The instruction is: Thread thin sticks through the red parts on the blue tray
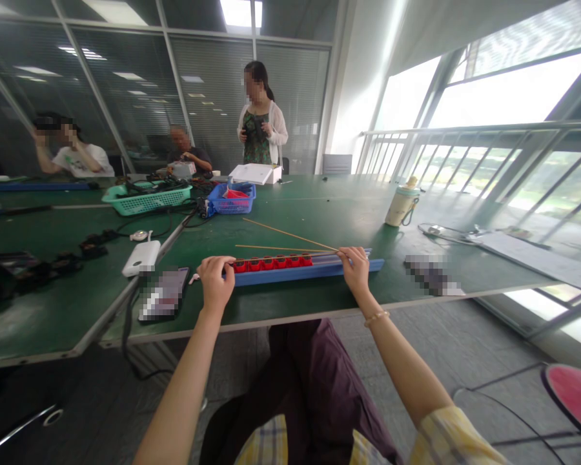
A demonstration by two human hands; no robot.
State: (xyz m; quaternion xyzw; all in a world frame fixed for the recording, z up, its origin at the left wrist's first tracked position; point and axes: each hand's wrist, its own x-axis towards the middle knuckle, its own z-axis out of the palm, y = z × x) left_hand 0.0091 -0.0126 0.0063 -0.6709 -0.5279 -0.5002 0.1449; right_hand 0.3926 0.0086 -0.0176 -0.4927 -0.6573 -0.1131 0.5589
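The left hand (216, 279) hid the left end of the blue rail (305, 272); the right hand (355, 266) covered thin sticks (290, 234) at one end. Pixelation blurred the phone (170, 290). The right edge cropped a red object (576, 397).

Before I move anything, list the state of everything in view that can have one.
Blue tray, partly filled
Red pieces, in a row
Left hand, at blue tray's left end, grip unclear
Right hand, pinching the thin sticks
Thin sticks, spread apart leftward
Bottle, upright
Green basket, holding dark cables
Blue basket, holding something red
Phone, lying flat
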